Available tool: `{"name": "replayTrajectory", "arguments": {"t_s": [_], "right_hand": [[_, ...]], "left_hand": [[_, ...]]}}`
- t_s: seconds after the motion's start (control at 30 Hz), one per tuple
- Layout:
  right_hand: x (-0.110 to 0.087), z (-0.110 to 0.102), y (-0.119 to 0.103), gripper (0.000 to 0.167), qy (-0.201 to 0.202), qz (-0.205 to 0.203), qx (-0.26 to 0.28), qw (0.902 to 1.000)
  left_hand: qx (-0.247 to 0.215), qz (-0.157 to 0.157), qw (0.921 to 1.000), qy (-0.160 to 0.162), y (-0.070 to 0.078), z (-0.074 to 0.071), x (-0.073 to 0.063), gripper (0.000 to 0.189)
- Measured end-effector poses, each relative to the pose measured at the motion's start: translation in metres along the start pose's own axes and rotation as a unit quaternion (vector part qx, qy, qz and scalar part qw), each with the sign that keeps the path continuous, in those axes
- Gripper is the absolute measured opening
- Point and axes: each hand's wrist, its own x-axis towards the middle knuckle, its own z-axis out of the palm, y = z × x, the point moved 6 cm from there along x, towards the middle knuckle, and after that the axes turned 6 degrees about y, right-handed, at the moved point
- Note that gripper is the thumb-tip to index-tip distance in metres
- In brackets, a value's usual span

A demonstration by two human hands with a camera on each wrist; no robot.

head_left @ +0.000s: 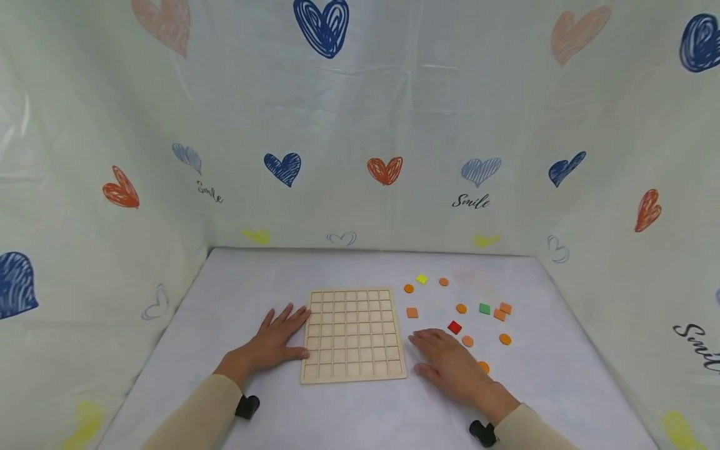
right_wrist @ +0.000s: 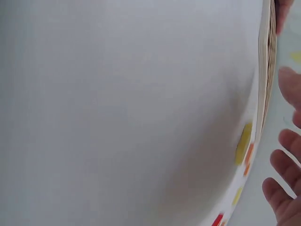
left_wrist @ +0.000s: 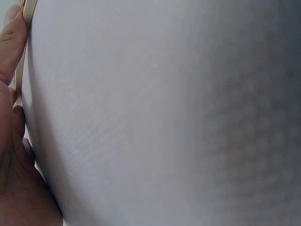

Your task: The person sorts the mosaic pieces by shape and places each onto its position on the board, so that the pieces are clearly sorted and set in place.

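Observation:
A square wooden grid board lies flat on the white table, its cells bare. My left hand spreads along the board's left side, with fingertips and thumb at the edge; in the left wrist view the thumb lies against the board's side. To the right of the board is my right hand, palm down with fingers loosely extended and nothing held. The right wrist view shows its fingers raised over the table. An orange disc is partly hidden by this hand. Just beyond its fingers lies a red square.
Several small pieces are scattered right of the board, among them an orange square, a green square, a yellow square and an orange disc. Two orange squares lie together. A heart-printed curtain encloses the table.

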Motion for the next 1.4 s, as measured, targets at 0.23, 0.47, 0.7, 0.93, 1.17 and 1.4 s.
{"name": "replayTrajectory", "arguments": {"t_s": [0.23,0.47,0.7,0.93,1.17,1.4], "right_hand": [[-0.023,-0.025,0.05,0.063,0.083,0.105,0.014,0.9909],[-0.058,-0.038,0.093,0.065,0.074,0.171,0.037,0.9817],[-0.083,-0.033,0.11,0.06,0.057,0.169,0.046,0.9829],[-0.082,-0.026,0.112,0.043,0.029,0.175,0.047,0.983],[-0.068,-0.027,0.11,0.027,0.042,0.154,0.045,0.9862],[-0.064,-0.023,0.116,0.024,0.027,0.185,0.075,0.9794]], "left_hand": [[-0.001,-0.01,0.9999,-0.008,0.004,-0.004,-0.002,0.1],[0.002,-0.011,0.9999,-0.01,0.003,0.0,0.002,0.099],[0.002,-0.019,0.9998,-0.007,0.003,0.001,0.004,0.1],[0.001,-0.022,0.9997,-0.009,0.004,-0.002,0.002,0.1],[-0.005,-0.023,0.9997,-0.011,0.0,0.0,0.003,0.101],[0.001,-0.016,0.9999,-0.003,-0.003,0.003,0.004,0.102]]}}
